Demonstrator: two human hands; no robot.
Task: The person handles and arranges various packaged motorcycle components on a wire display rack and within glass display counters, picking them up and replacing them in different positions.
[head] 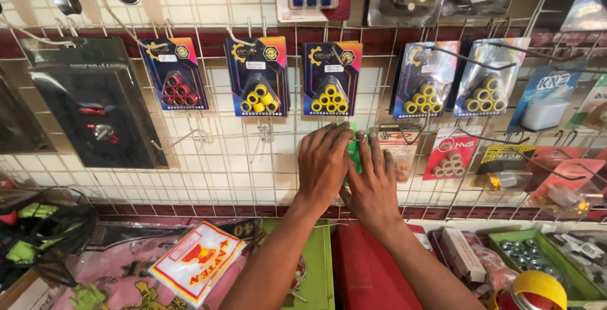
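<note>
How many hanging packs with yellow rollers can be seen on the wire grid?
4, all in the row above the hands: two side by side at the centre, two further right. The green pack behind the hands may hide more.

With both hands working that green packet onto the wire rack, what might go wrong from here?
1. The green packet is mostly hidden under the left hand and right hand, so it may miss its hook and drop.
2. A wrist could knock the yellow-roller pack hanging just above.
</note>
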